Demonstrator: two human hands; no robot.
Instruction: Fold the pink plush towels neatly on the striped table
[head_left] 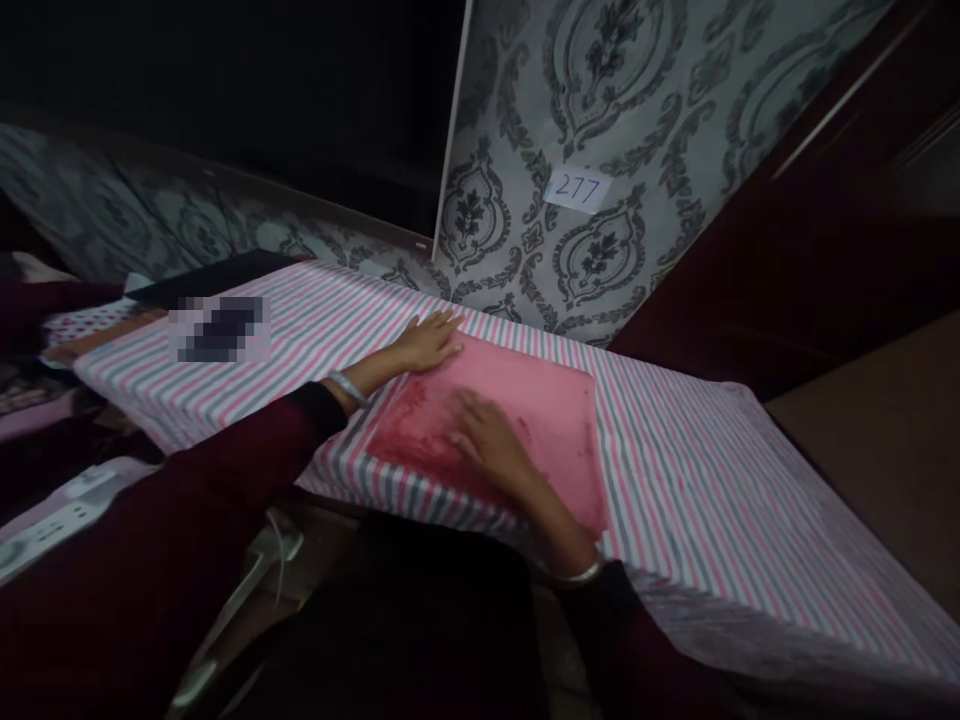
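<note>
A flat pink rectangular piece, which looks like cloth, lies on a striped tablecloth. Dark red patches cover its near left part. My left hand rests flat at its far left corner, fingers stretched out. Over the middle of the pink piece is my right hand, palm down with the thumb apart from the fingers. Its fingertips are blurred by motion, and whether they press on the surface is hard to tell. Neither hand grips anything.
A pixelated dark object lies on the table's left part. A large dark screen hangs above. A paper marked 277 is on the patterned wall. A white power strip is at lower left. Part of another person shows at far left.
</note>
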